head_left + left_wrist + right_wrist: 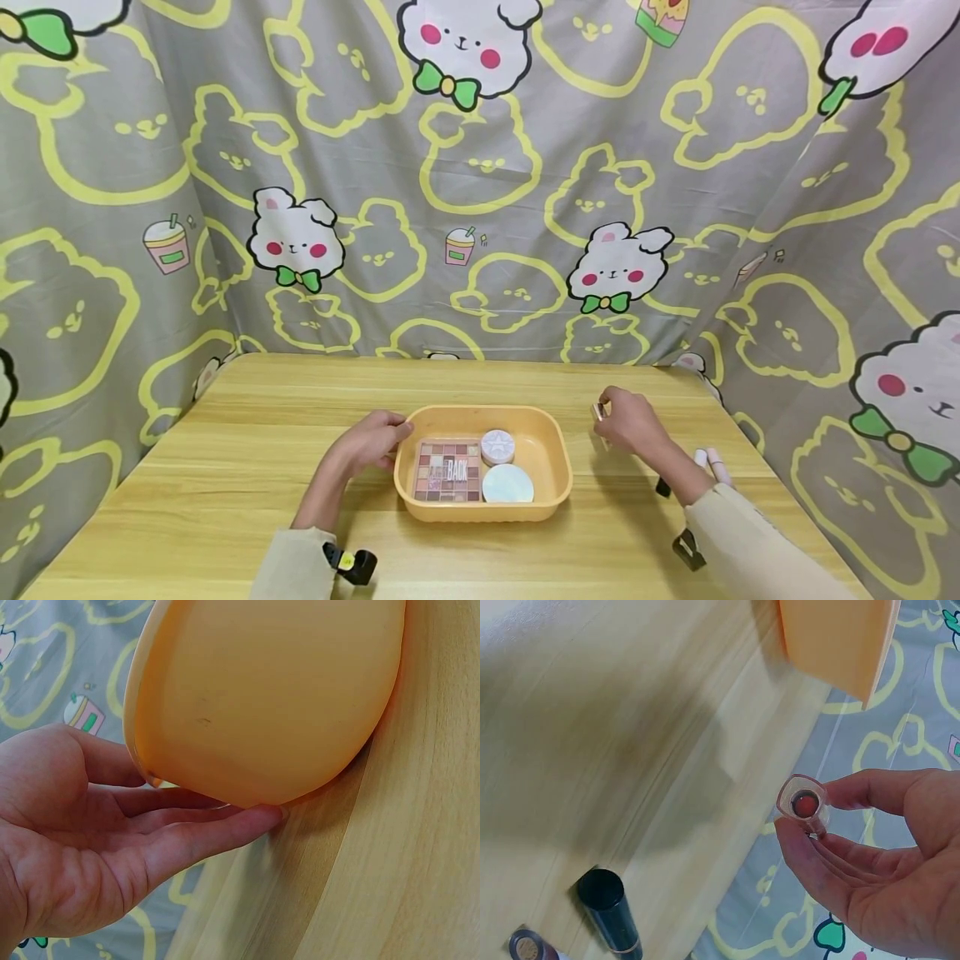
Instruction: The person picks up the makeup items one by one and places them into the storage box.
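Note:
A yellow plastic basin (558,483) stands on the table and holds an eyeshadow palette (431,475), a round case with a star lid (498,447) and a pale round compact (507,484). My left hand (371,442) grips the basin's left end, thumb at the rim and fingers along the outer wall (255,750). To the right of the basin, my right hand (630,423) pinches a small clear-walled lipstick tube (804,799) between thumb and fingers, above the table. Its end, facing the right wrist camera, shows a reddish centre.
Near my right forearm lie a black tube (611,904) and pale tubes (717,467), partly hidden by the arm in the head view. The wooden table (225,483) meets a patterned curtain (360,325) at the back and sides.

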Tool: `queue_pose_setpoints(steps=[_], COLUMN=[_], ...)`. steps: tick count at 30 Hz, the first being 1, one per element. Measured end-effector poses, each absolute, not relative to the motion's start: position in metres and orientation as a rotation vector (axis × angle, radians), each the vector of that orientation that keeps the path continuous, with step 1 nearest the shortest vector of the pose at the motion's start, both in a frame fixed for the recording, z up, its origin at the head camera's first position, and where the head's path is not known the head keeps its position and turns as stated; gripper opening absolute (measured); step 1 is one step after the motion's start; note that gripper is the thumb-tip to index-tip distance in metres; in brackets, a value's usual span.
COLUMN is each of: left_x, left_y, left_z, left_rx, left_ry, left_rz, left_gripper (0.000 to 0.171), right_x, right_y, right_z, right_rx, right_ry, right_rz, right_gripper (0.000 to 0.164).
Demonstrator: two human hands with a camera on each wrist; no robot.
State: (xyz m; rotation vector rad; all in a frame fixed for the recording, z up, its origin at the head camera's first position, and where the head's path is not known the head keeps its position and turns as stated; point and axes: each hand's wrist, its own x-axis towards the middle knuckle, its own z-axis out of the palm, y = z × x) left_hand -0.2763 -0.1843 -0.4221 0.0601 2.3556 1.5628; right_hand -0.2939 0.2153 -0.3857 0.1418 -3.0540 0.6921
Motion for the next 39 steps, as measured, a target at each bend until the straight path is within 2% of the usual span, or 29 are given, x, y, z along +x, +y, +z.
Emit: queue_pose_setpoints(steps=[8, 39], left_x=[-0.278, -0.277], left_y=[-0.184, -0.185], left_z=[-0.422, -0.420], left_rx=[0.050, 0.053], left_ry=[2.343, 2.389], left_rz=[1.554, 1.500], left_gripper=[0.042, 0.044], right_x=[-0.293, -0.287], right_y=[0.209, 0.174], right_z=[-0.383, -0.362], right_rx=[0.159, 0.191], right_ry=[-3.002, -2.977], right_rz=[0.714, 0.837], right_gripper=[0.038, 0.036])
